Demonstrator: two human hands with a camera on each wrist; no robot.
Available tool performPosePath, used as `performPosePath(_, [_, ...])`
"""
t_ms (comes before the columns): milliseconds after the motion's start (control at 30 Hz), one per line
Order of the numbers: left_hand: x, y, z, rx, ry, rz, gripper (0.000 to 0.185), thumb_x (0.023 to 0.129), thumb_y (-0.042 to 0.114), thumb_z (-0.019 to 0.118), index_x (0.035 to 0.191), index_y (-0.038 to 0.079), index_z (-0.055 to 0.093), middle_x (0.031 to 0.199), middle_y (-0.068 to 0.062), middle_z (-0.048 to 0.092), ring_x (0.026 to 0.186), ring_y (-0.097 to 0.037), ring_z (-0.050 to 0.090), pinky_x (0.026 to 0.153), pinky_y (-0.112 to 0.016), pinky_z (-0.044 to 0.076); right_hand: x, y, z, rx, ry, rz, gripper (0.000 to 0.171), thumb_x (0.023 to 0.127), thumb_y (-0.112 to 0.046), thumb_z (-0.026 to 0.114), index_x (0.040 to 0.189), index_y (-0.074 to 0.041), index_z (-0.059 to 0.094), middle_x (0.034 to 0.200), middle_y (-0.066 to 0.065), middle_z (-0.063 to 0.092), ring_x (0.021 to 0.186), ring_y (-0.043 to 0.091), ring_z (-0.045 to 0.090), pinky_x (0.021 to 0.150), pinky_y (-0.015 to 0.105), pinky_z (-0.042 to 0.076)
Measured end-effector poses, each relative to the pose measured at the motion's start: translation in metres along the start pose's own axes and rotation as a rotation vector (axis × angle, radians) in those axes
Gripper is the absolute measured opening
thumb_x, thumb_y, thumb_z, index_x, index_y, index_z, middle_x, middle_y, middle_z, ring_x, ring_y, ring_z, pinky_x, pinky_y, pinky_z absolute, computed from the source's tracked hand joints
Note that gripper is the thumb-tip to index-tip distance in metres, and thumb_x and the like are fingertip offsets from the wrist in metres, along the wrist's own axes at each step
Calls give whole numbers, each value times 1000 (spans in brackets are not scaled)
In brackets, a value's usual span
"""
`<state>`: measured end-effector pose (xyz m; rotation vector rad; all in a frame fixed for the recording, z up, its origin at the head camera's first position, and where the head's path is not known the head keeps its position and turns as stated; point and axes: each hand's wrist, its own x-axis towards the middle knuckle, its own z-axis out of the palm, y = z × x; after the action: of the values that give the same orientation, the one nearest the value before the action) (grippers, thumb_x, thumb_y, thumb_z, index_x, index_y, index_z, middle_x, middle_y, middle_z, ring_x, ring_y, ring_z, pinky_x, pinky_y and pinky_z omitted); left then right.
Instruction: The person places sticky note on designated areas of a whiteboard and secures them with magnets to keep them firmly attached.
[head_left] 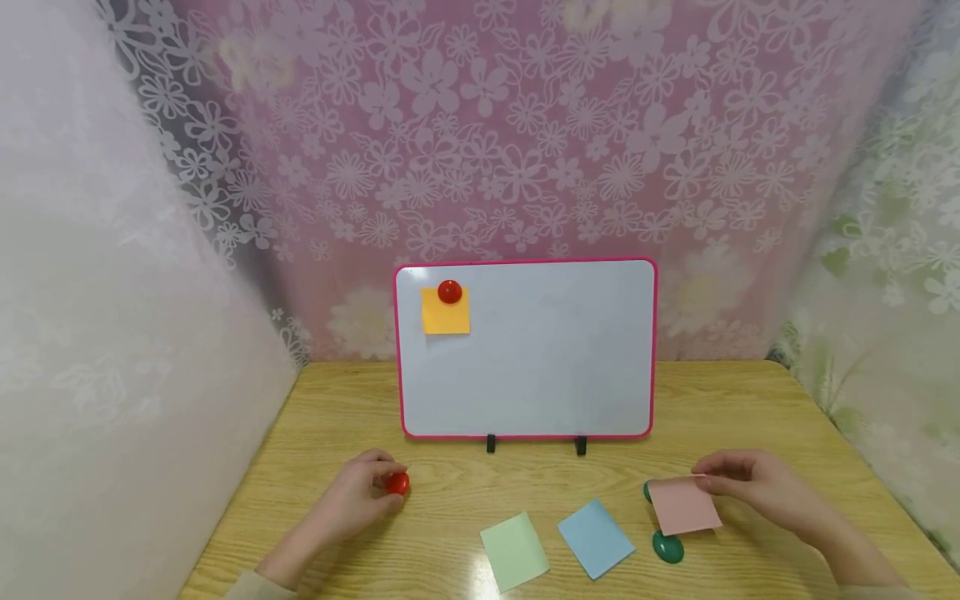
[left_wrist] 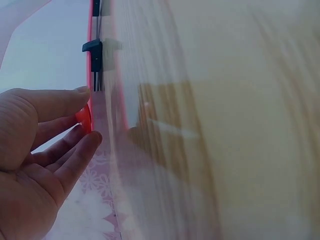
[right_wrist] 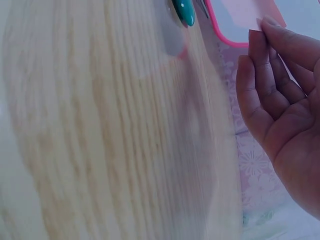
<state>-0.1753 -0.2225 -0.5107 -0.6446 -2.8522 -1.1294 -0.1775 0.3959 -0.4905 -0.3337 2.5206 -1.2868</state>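
Note:
With thumb and fingertips, my left hand (head_left: 354, 498) grips a round red magnet (head_left: 397, 483) at the left of the table; the left wrist view shows the magnet (left_wrist: 85, 119) between thumb and fingers. My right hand (head_left: 765, 487) pinches a pink sticky note (head_left: 684, 505) by its upper right corner. In the head view the note partly hides one green magnet (head_left: 647, 491), and a second green magnet (head_left: 667, 547) lies just below it. A whiteboard (head_left: 540, 358) with a pink frame stands behind, bearing an orange note (head_left: 446, 318) under another red magnet (head_left: 450, 291).
A pale green note (head_left: 514, 552) and a blue note (head_left: 596, 539) lie on the wooden table (head_left: 337, 408) between the hands. Two black feet (head_left: 491, 443) support the board. Flowered cloth (head_left: 510, 167) hangs behind and along both sides.

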Motion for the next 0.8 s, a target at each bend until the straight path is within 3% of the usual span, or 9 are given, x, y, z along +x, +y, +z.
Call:
performPosePath(333, [3,-1,3,1,19,-3,38,84,-4,88,121,-6,77,112,-2,65,96,-17,67,84,-32,62,11,-4,5,73,41,-15,35,108,-23,68,132,2,70,126,13,74,107,5,70,89,30,59])
performPosePath(533, [3,-1,3,-6,20,-3,38,84,-3,88,120,-4,77,111,-2,65,96,-17,67,83,-33,62,17,-16,12,67,109,-5,34,105,-26,72,129,-1,72,124,11,74,106,5,70,88,27,58])
performPosePath(800, [5,1,4,-17,47,45,36,84,-4,89,118,-6,77,110,-3,67,94,-19,70,83,-30,62,27,-21,19,119,140,-10,35,105,-25,73,129,0,72,122,8,75,105,7,71,91,31,59])
